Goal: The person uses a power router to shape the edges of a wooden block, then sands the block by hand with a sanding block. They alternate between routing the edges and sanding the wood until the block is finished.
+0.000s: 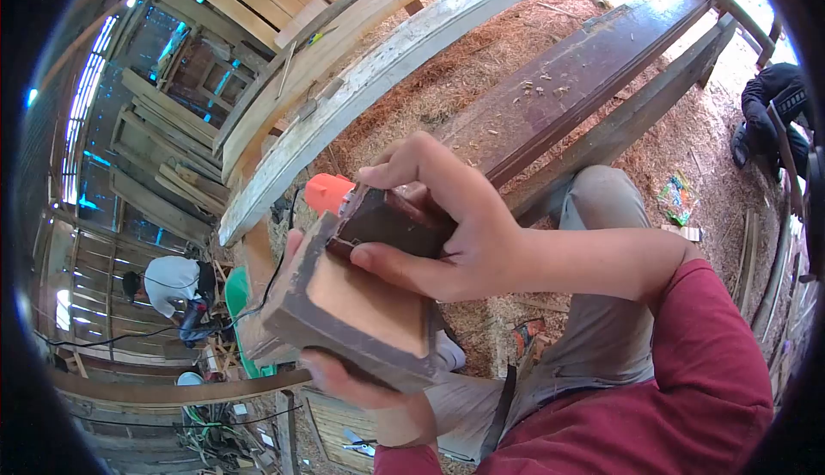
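While a person in a white shirt (172, 279) bends over far to the left of the wooden block (348, 307), the block itself sits tilted in the middle of the view, with its pale face up and its edges stained dark. The left hand (365, 389) cups it from underneath, fingers curled round the lower edge and closed on it. Just behind the block's upper left corner an orange object (329, 191) peeks out (what it is I cannot tell). Against the block's upper edge, touching it, lies a smaller dark piece of wood (391, 224). The right hand (460, 239) wraps this piece, thumb along its near side and fingers arched over the top, gripping it firmly. By my judgement the two pieces are brought together and held, but whether they are seated or fixed does not show. Beyond the block to the right, a dark plank (559, 88) runs over shavings (464, 71), and far to the right a person in dark clothes (773, 97) crouches.
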The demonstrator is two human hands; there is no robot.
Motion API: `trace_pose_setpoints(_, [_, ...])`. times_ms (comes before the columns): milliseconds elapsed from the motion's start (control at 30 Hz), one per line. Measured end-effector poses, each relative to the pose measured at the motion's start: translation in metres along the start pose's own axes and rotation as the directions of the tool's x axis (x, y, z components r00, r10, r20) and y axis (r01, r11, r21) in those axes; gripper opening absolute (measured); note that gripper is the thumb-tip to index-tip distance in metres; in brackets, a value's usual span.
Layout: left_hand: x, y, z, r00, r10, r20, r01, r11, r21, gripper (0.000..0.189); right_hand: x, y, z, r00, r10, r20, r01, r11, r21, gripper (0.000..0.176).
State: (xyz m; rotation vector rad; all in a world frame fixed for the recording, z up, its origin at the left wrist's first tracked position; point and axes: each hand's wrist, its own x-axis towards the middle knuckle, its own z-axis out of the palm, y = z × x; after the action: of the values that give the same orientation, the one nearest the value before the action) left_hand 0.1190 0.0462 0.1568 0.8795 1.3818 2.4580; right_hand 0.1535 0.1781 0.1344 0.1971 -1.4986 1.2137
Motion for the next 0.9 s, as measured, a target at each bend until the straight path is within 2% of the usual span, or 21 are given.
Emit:
trace_pose_setpoints(67, [0.009, -0.001, -0.011, 0.990, 0.130, -0.045, -0.125, 0.987, 0.099, 0.097, 0.002, 0.000, 0.000, 0.992, 0.010, 0.127, -0.012, 1.000, 0.009, 0.044])
trace_pose_setpoints(133, [0.018, -0.010, -0.044, 0.919, 0.394, 0.000, -0.371, 0.865, 0.338, 0.096, 0.002, 0.001, 0.000, 0.981, 0.014, 0.195, -0.016, 1.000, 0.011, 0.044])
trace_pose_setpoints(167, [0.022, -0.013, -0.055, 0.890, 0.455, 0.030, -0.429, 0.812, 0.396, 0.096, 0.001, 0.002, 0.000, 0.979, 0.014, 0.205, -0.016, 1.000, 0.008, 0.044])
trace_pose_setpoints(233, [0.020, -0.011, -0.048, 0.893, 0.445, 0.064, -0.433, 0.813, 0.389, 0.095, 0.001, 0.002, 0.001, 0.974, 0.012, 0.226, -0.012, 1.000, -0.001, 0.043])
trace_pose_setpoints(333, [0.009, -0.010, -0.017, 0.976, 0.208, 0.062, -0.217, 0.943, 0.251, 0.094, -0.003, 0.009, 0.002, 1.000, 0.004, 0.014, -0.004, 1.000, 0.020, 0.043])
trace_pose_setpoints(433, [0.005, -0.007, -0.001, 0.992, 0.128, -0.001, -0.127, 0.984, 0.127, 0.094, 0.004, -0.001, -0.006, 0.998, 0.054, 0.025, -0.054, 0.999, 0.005, 0.043])
trace_pose_setpoints(500, [0.007, -0.011, -0.013, 0.967, 0.255, -0.026, -0.246, 0.952, 0.184, 0.093, 0.007, -0.002, -0.007, 0.980, 0.076, 0.184, -0.077, 0.997, 0.000, 0.043])
trace_pose_setpoints(533, [0.009, -0.019, -0.042, 0.919, 0.394, 0.009, -0.378, 0.876, 0.299, 0.091, 0.007, -0.001, -0.007, 0.964, 0.087, 0.252, -0.090, 0.996, 0.002, 0.043])
trace_pose_setpoints(600, [0.022, -0.016, -0.053, 0.842, 0.524, 0.127, -0.536, 0.785, 0.311, 0.074, 0.002, 0.003, -0.001, 0.955, 0.074, 0.288, -0.082, 0.996, 0.017, 0.043])
trace_pose_setpoints(633, [0.029, -0.013, -0.053, 0.792, 0.582, 0.185, -0.609, 0.732, 0.305, 0.071, 0.000, 0.004, 0.002, 0.950, 0.064, 0.305, -0.075, 0.997, 0.025, 0.043])
trace_pose_setpoints(667, [0.024, -0.013, -0.046, 0.854, 0.498, 0.150, -0.521, 0.816, 0.252, 0.071, -0.001, 0.001, 0.000, 0.953, 0.085, 0.292, -0.086, 0.996, -0.008, 0.043])
trace_pose_setpoints(733, [0.019, -0.005, -0.016, 0.947, 0.309, 0.084, -0.318, 0.939, 0.129, 0.072, -0.004, 0.003, -0.001, 0.987, 0.063, 0.145, -0.063, 0.998, -0.008, 0.042])
trace_pose_setpoints(767, [0.013, -0.004, -0.014, 0.969, 0.223, 0.108, -0.238, 0.958, 0.160, 0.080, -0.004, 0.005, -0.002, 0.995, 0.055, 0.082, -0.054, 0.998, -0.011, 0.042])
trace_pose_setpoints(800, [0.007, -0.004, -0.012, 0.982, 0.136, 0.131, -0.160, 0.968, 0.196, 0.091, 0.001, 0.011, -0.006, 0.998, -0.036, 0.046, 0.038, 0.999, -0.039, 0.043])
trace_pose_setpoints(867, [0.000, -0.001, 0.001, 0.999, -0.001, 0.046, -0.003, 0.997, 0.077, 0.100, 0.004, 0.012, -0.007, 0.999, -0.012, 0.049, 0.010, 0.999, 0.030, 0.043])
trace_pose_setpoints(900, [0.004, -0.003, -0.001, 0.999, 0.009, 0.032, -0.011, 0.999, 0.045, 0.101, 0.005, 0.012, -0.008, 0.999, -0.002, 0.046, -0.001, 0.998, 0.061, 0.043])
